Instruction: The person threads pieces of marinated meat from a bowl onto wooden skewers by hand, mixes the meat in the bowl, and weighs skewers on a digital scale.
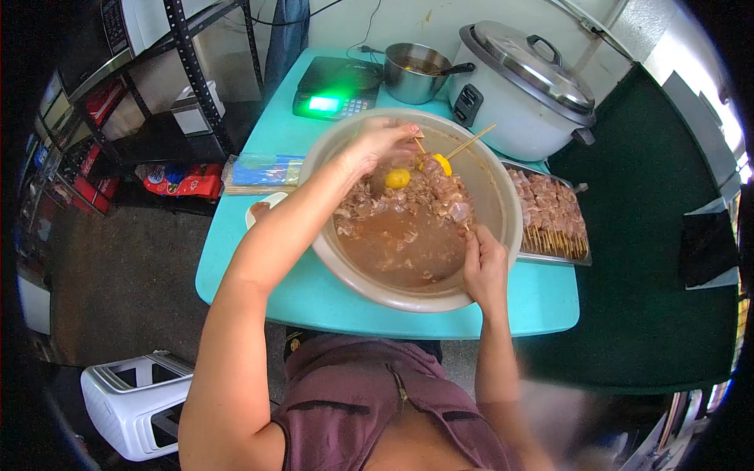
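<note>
Over the big round tan plastic basin (pixel 408 301), your left hand (pixel 383 143) and right hand (pixel 485 263) are pinching opposite ends of a thin wooden stick of pinkish meat (pixel 445 188), probably best kept straight and steady.

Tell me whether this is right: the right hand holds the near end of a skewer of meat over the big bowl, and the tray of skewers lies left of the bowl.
The side is wrong: the tray of skewers lies right of the big bowl, as the head view shows. The right hand does hold the near end of the skewer of meat.
</note>
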Action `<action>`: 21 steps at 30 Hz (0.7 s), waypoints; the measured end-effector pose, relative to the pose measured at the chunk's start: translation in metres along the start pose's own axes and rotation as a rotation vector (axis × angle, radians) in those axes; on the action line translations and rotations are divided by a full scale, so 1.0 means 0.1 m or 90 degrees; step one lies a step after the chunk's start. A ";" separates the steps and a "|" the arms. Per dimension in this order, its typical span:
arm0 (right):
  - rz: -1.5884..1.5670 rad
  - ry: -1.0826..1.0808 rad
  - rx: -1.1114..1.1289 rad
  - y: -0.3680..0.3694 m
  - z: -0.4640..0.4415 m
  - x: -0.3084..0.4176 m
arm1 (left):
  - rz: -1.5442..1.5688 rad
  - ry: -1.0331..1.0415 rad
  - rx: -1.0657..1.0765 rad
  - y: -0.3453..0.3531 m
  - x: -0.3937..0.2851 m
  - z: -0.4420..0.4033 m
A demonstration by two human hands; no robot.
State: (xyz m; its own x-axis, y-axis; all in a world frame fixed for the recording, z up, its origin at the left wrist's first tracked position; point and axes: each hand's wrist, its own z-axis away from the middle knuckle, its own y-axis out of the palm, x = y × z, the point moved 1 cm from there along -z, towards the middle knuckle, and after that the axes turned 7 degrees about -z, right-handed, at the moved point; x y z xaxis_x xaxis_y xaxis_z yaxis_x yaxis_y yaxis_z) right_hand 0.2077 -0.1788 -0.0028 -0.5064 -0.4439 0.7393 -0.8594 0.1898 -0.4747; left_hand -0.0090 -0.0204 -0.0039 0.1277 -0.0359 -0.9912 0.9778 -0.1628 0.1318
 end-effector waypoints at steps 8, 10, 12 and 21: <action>-0.030 -0.010 -0.017 0.01 0.01 -0.01 | 0.056 -0.009 -0.018 -0.03 0.00 -0.01; -0.027 -0.008 -0.010 0.00 0.01 0.00 | 0.053 -0.012 -0.022 -0.02 -0.01 -0.01; -0.014 -0.010 -0.008 -0.01 0.01 0.00 | 0.051 -0.029 -0.031 0.00 -0.01 0.00; -0.010 -0.020 -0.010 0.00 0.01 -0.03 | 0.043 -0.022 -0.017 0.00 0.02 -0.03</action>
State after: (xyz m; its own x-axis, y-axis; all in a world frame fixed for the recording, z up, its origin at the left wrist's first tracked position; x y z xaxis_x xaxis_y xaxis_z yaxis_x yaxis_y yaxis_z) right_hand 0.2093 -0.1782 -0.0061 -0.4910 -0.4746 0.7305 -0.8681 0.1966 -0.4557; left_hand -0.0084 -0.0178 -0.0056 0.1887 -0.0806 -0.9787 0.9713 -0.1319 0.1981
